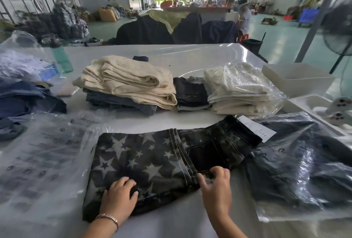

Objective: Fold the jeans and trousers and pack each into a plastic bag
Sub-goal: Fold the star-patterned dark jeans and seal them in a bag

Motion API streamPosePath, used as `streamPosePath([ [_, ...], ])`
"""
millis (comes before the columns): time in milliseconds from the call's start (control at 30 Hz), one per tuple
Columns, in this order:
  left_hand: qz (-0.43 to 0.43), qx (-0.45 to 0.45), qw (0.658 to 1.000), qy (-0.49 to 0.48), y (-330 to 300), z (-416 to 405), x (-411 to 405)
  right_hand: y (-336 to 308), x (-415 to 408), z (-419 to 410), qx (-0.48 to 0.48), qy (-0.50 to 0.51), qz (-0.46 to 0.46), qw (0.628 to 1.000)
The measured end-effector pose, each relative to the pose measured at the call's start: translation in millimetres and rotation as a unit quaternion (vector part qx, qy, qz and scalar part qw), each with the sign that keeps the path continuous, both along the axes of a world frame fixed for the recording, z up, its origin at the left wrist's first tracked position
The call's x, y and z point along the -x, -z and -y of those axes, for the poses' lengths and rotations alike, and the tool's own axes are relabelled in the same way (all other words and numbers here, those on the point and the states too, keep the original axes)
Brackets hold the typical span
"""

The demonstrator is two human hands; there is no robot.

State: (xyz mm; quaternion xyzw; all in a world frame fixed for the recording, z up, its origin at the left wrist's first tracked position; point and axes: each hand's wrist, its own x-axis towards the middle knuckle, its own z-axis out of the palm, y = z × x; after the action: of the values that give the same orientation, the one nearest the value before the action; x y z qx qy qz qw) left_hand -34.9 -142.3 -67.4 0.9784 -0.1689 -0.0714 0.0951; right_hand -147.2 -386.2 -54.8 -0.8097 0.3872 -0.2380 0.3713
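Hands [215,184] on star jeans [144,159]; bagged trousers [304,163] beside.

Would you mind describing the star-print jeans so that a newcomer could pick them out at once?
Start at the white table and come to its near edge, where the left hand and right hand rest. The star-print jeans lie folded under them. Neighbouring garments are plain cream, blue or dark; only this pair has pale stars on black denim.
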Motion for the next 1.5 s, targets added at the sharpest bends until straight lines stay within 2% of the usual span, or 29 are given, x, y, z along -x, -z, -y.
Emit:
streamPosePath([
  [67,0.013,-0.023,1.000,-0.005,7,0,4,0,11,17,-0.049,0.124,0.093,0.987],
  [133,0.031,-0.035,0.999,-0.007,12,-1,8,-3,13,32,-0.123,0.174,0.107,0.971],
  [267,0.041,0.017,0.999,-0.002,15,-5,10,-13,-1,54,-0.197,0.145,0.090,0.965],
  [467,0.007,0.017,1.000,0.016,5,-8,11,-33,-38,86,-0.324,0.134,0.127,0.928],
  [567,-0.024,0.110,0.992,0.055,-6,-9,10,-52,-56,90,-0.369,0.125,0.159,0.907],
  [667,-0.072,0.183,0.974,0.113,-12,-11,14,-77,-71,81,-0.312,0.106,0.169,0.929],
  [767,-0.146,0.258,0.953,0.058,-15,-19,16,-109,-88,40,-0.253,0.008,0.186,0.949],
  [833,-0.204,0.375,0.903,-0.040,-21,-29,13,-122,-98,-2,-0.166,-0.068,0.193,0.965],
  [933,-0.183,0.535,0.799,-0.204,-33,-58,-2,-116,-108,-73,-0.012,-0.204,0.143,0.968],
  [1000,-0.143,0.568,0.766,-0.264,-42,-85,-16,-99,-107,-118,0.113,-0.329,0.026,0.937],
  [1067,-0.121,0.571,0.750,-0.312,-47,-109,-29,-76,-103,-150,0.193,-0.461,-0.129,0.856],
  [1100,-0.124,0.556,0.750,-0.336,-45,-119,-36,-67,-101,-158,0.204,-0.510,-0.201,0.811],
  [1133,-0.134,0.531,0.759,-0.351,-43,-127,-40,-60,-99,-161,0.204,-0.535,-0.249,0.781],
  [1167,-0.149,0.502,0.775,-0.355,-39,-132,-43,-56,-97,-158,0.194,-0.534,-0.266,0.779],
  [1200,-0.154,0.477,0.789,-0.355,-35,-135,-45,-55,-96,-152,0.182,-0.507,-0.252,0.804],
  [1267,-0.129,0.418,0.828,-0.351,-30,-135,-47,-50,-97,-130,0.199,-0.386,-0.169,0.885],
  [1333,-0.102,0.349,0.858,-0.363,-32,-129,-48,-47,-97,-99,0.198,-0.232,-0.184,0.934],
  [1367,-0.096,0.332,0.864,-0.366,-34,-126,-49,-46,-97,-84,0.138,-0.184,-0.229,0.946],
  [1433,-0.111,0.326,0.868,-0.357,-38,-121,-52,-47,-94,-63,-0.073,-0.157,-0.276,0.946],
  [1467,-0.137,0.338,0.863,-0.350,-40,-119,-54,-47,-91,-62,-0.165,-0.161,-0.270,0.935],
  [1500,-0.169,0.358,0.852,-0.341,-41,-115,-56,-44,-88,-61,-0.217,-0.171,-0.254,0.927],
])
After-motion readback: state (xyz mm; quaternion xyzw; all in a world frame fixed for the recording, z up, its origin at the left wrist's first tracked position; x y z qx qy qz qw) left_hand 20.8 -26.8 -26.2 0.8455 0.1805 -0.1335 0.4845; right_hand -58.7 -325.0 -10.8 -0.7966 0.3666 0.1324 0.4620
